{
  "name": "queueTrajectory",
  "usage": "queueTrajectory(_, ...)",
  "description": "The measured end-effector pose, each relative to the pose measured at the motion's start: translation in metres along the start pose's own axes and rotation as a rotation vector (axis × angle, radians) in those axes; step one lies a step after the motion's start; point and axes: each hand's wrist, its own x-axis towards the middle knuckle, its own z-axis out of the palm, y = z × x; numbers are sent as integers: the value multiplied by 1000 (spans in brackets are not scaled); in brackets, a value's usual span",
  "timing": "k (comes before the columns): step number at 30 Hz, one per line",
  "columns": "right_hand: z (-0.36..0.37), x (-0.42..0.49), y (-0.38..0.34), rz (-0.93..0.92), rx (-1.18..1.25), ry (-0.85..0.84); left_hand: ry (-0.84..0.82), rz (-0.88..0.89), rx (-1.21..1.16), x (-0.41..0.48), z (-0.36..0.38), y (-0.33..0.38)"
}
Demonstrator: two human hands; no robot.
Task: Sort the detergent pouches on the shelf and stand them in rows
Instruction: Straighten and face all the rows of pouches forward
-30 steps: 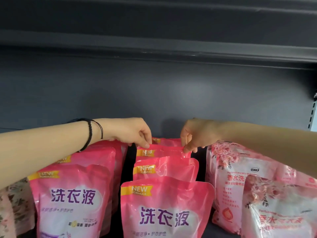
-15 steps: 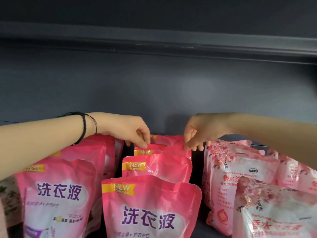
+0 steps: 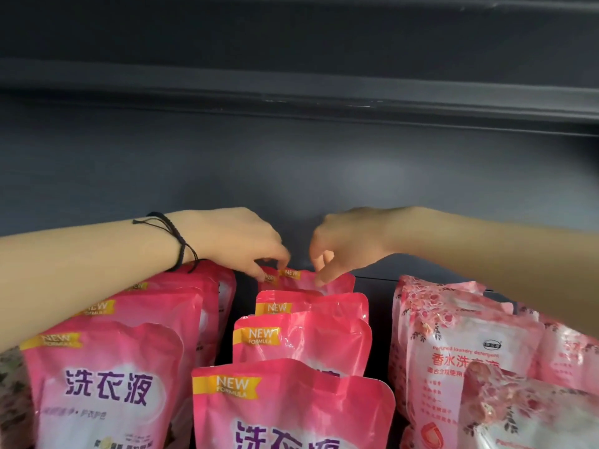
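Note:
Bright pink detergent pouches with yellow "NEW" tags stand upright in a middle row [image 3: 301, 338] and a left row [image 3: 107, 377]. Both my hands reach to the rearmost pouch [image 3: 308, 281] of the middle row. My left hand [image 3: 236, 241], with a black cord at the wrist, pinches the pouch's top left corner. My right hand [image 3: 343, 244] pinches its top edge a little to the right. Paler pink, rose-printed pouches [image 3: 460, 358] stand in rows on the right, partly under my right forearm.
The dark grey back wall [image 3: 291, 176] of the shelf is close behind the rearmost pouch, with the shelf above [image 3: 291, 92] overhead. Dark gaps separate the rows. A floral-patterned pouch [image 3: 13, 400] shows at the far left edge.
Both hands have moved from the second-to-last pouch back to the rearmost one and come closer together. The view has shifted slightly nearer to the shelf.

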Motion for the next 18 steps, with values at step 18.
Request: queueTrajectory(18,45,21,41,137,-25,-69,77,-257,-650,41,25,9)
